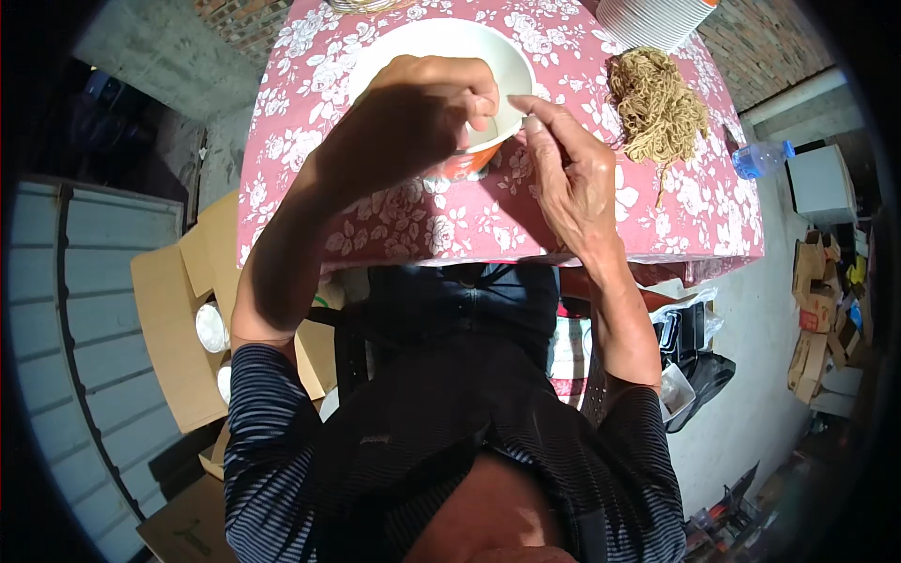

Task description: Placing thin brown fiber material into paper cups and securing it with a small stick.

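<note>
A large paper bucket (441,38), white inside with orange on its outer wall, stands on the table in front of me. My left hand (436,89) is over its opening with the fingers curled in. Its fingertips are pinched, and whatever is between them is too small to make out. At the right side of the rim, my right hand (577,174) has its thumb and forefinger close together in a pinch. Anything between these fingertips is also too fine to see. To the right of this hand lies a loose bundle of tan string (657,108), one end trailing toward me.
A pink floral cloth (488,220) covers the table. Nested white buckets (657,21) stand at its far right. A plastic bottle (762,159) is by the right edge. Open cardboard boxes (174,319) are at my left, and black containers (690,328) at my right.
</note>
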`<action>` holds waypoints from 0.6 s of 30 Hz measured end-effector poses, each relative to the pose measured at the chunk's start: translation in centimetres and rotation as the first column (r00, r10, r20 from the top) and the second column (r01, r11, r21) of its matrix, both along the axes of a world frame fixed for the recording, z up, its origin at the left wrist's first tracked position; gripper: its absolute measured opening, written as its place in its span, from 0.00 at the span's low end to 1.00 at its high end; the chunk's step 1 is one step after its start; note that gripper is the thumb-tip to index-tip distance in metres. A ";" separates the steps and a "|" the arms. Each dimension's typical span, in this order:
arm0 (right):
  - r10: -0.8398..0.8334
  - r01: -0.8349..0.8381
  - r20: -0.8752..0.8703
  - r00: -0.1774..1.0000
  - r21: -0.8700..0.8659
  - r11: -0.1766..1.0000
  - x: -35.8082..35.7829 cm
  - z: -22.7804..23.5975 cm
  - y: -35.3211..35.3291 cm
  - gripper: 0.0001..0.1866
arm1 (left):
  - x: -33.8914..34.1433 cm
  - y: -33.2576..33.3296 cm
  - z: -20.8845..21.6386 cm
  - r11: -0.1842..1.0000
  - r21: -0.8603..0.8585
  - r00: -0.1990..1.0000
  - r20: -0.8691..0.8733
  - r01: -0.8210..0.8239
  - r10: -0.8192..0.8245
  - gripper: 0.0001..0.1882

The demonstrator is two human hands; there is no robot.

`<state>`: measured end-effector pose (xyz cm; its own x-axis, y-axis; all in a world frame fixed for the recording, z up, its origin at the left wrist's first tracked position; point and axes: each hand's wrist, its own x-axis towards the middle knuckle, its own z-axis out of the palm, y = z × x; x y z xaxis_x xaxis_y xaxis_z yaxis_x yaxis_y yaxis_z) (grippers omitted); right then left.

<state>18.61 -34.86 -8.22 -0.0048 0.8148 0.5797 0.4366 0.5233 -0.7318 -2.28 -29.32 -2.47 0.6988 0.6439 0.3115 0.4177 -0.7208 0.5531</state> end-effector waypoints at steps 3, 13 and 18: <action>0.011 -0.019 -0.041 0.999 -0.179 0.984 -0.6 1.2 -0.7 0.11 | 0.4 -0.3 0.6 0.942 -0.315 0.940 0.271 -0.116 0.206 0.06; 0.037 -0.051 -0.079 0.996 -0.186 0.981 -0.9 0.8 -1.1 0.12 | -0.6 -0.2 1.7 0.834 -0.544 0.991 0.034 -0.091 0.131 0.20; 0.082 -0.103 -0.094 0.992 -0.241 0.965 -1.2 1.1 -1.6 0.13 | -2.1 3.0 -1.0 0.832 -0.546 0.994 0.103 0.093 -0.043 0.23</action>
